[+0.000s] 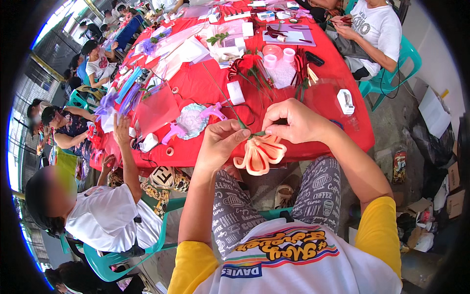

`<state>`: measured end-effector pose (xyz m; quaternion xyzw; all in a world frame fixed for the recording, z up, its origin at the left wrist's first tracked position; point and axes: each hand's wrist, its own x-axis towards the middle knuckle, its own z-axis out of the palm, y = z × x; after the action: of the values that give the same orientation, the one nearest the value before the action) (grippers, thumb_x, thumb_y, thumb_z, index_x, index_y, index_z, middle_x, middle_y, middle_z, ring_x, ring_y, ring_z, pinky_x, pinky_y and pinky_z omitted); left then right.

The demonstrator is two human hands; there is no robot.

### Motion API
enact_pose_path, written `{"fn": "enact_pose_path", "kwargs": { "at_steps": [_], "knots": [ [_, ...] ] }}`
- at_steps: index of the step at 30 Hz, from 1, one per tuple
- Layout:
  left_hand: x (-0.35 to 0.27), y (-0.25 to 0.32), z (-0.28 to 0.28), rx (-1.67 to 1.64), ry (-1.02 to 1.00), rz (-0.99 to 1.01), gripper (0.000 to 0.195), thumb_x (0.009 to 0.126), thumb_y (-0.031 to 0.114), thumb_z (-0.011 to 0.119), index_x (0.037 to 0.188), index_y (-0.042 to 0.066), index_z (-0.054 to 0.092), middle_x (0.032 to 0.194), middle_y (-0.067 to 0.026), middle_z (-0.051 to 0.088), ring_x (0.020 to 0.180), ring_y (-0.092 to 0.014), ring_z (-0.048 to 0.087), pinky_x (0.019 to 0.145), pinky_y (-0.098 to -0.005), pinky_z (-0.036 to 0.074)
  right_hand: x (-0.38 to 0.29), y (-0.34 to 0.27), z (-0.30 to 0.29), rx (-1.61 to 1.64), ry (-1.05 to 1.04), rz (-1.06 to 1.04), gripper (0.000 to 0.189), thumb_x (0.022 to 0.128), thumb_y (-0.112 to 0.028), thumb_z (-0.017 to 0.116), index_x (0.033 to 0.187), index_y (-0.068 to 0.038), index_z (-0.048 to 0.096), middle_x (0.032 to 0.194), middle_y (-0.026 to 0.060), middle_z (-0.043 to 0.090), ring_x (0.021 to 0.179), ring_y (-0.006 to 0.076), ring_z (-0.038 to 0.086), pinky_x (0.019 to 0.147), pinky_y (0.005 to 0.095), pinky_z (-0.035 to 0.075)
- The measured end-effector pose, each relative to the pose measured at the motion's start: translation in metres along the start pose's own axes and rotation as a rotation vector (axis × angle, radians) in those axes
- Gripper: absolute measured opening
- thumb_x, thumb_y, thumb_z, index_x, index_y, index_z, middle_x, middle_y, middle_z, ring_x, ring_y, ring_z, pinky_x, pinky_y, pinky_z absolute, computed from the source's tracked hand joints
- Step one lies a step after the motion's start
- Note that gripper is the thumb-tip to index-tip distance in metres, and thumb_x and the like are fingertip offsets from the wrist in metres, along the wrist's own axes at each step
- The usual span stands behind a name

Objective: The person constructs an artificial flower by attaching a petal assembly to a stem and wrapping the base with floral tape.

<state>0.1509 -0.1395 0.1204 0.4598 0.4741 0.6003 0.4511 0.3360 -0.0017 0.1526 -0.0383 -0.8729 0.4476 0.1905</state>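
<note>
My left hand point(226, 141) pinches the green-wrapped stem point(240, 121) of a handmade flower just behind its head. The flower point(257, 156), with peach loop petals and red inside, hangs face down over the table's front edge. My right hand point(290, 121) pinches a green strip point(259, 133), perhaps floral tape, which runs to the flower's base. The thin stem extends up and left over the red tablecloth point(198, 86). Two pink glue guns point(173, 132) lie left of my hands, one on a round pleated pale piece point(191, 120). A white block point(235, 92) lies beyond my hands.
A white tape dispenser point(345, 101) stands at the right. Red flowers point(249, 61), pink tape rolls point(270, 61) and purple and blue stems point(130, 84) lie farther back. A person in white point(106, 217) sits close at my left; another point(378, 33) sits at the far right.
</note>
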Motion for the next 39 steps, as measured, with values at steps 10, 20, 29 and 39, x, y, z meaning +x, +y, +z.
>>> {"fn": "enact_pose_path", "kwargs": {
  "at_steps": [10, 20, 29, 39],
  "knots": [
    [0.003, 0.004, 0.015, 0.530, 0.074, 0.127, 0.009, 0.079, 0.005, 0.069, 0.078, -0.001, 0.062, 0.072, -0.0008, 0.062, 0.068, -0.005, 0.052, 0.062, -0.0236, 0.042, -0.006, 0.000, 0.014, -0.062, 0.008, -0.018, 0.007, 0.072, -0.004, 0.065, 0.076, 0.002, 0.062, 0.072, 0.0132, 0.061, 0.066, 0.0237, 0.061, 0.060, 0.0331, 0.046],
    [0.010, 0.004, 0.019, 0.107, -0.149, -0.032, 0.008, 0.085, 0.006, 0.065, 0.080, 0.003, 0.061, 0.074, 0.0014, 0.061, 0.069, -0.005, 0.053, 0.063, -0.0221, 0.043, -0.019, 0.002, 0.015, 0.167, 0.023, 0.114, 0.006, 0.078, -0.003, 0.060, 0.080, 0.003, 0.063, 0.069, 0.0069, 0.062, 0.067, 0.0099, 0.056, 0.063, 0.0283, 0.045],
    [0.003, 0.006, 0.029, -0.161, -0.140, -0.080, 0.014, 0.085, 0.002, 0.064, 0.098, -0.002, 0.066, 0.090, -0.0071, 0.068, 0.085, -0.013, 0.062, 0.080, -0.0272, 0.049, -0.036, -0.004, 0.006, 0.363, 0.004, 0.175, 0.010, 0.082, -0.005, 0.060, 0.081, 0.004, 0.062, 0.075, 0.0043, 0.063, 0.073, 0.0069, 0.055, 0.068, 0.0247, 0.044],
    [0.000, 0.004, 0.035, 0.142, -0.093, -0.055, 0.005, 0.082, 0.001, 0.067, 0.084, -0.003, 0.069, 0.078, -0.0056, 0.068, 0.072, -0.008, 0.060, 0.066, -0.0220, 0.048, -0.039, -0.004, 0.010, 0.291, 0.013, 0.156, 0.011, 0.080, -0.006, 0.060, 0.079, 0.004, 0.063, 0.070, 0.0056, 0.063, 0.068, 0.0074, 0.056, 0.063, 0.0259, 0.045]
  ]
}}
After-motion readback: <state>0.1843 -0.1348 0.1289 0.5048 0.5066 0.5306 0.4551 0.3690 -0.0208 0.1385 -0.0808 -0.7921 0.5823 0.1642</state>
